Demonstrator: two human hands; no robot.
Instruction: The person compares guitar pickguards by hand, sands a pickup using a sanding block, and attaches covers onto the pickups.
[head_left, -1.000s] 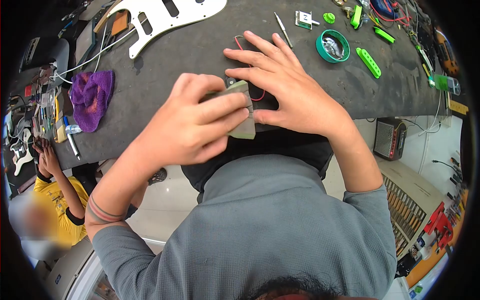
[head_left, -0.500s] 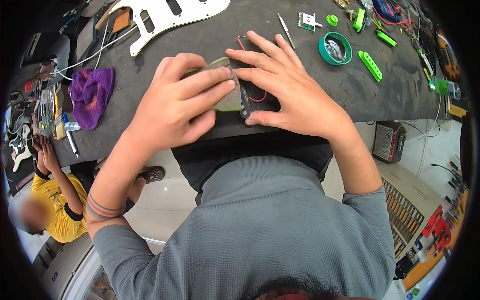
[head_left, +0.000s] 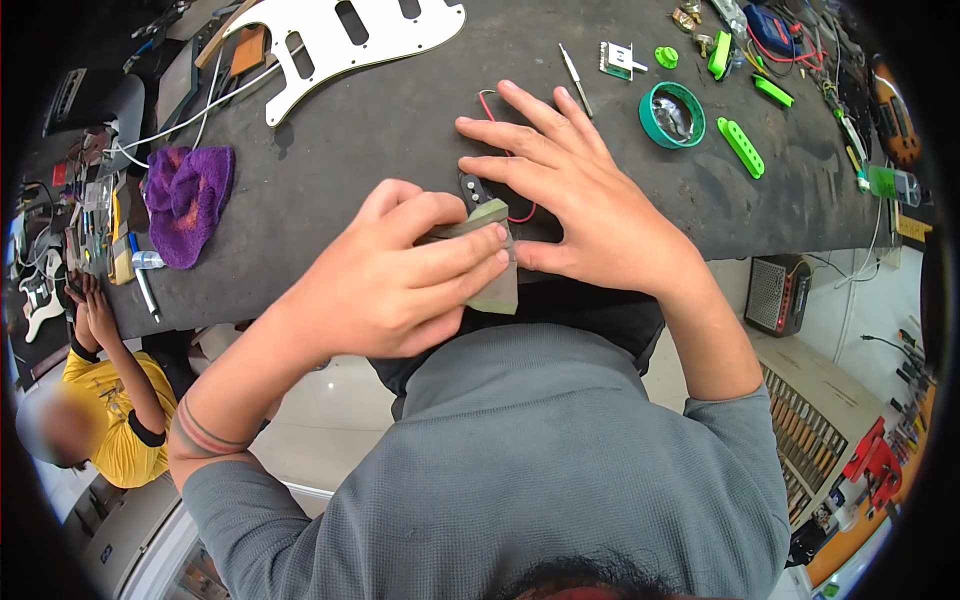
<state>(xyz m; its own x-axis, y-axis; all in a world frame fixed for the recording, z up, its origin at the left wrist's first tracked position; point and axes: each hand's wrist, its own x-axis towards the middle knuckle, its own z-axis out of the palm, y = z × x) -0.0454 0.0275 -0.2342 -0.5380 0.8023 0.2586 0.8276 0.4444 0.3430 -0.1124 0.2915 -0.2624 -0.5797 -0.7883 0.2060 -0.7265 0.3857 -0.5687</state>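
My left hand (head_left: 405,265) is wrapped round a grey-green block (head_left: 497,288), its fingers on the top face near the table's front edge. Beneath and beside the block lies a dark strip with round dots (head_left: 473,188), mostly covered; its far end shows. My right hand (head_left: 580,195) lies spread at the strip's right side, its thumb close to the block and its forefinger by the strip's far end. A thin red wire (head_left: 524,215) runs out under the right hand. Whether the right thumb touches the strip is hidden.
Around the dark table (head_left: 350,130) lie a white pickguard (head_left: 375,45), a purple cloth (head_left: 187,205), a screwdriver (head_left: 575,80), a switch (head_left: 620,62), a teal round dish (head_left: 671,115) and green covers (head_left: 740,148). Another person in yellow (head_left: 120,400) is at the left.
Since half a second ago my left hand and the block have moved toward my body and to the right, uncovering the strip's far end and covering its near end. My right hand stays spread.
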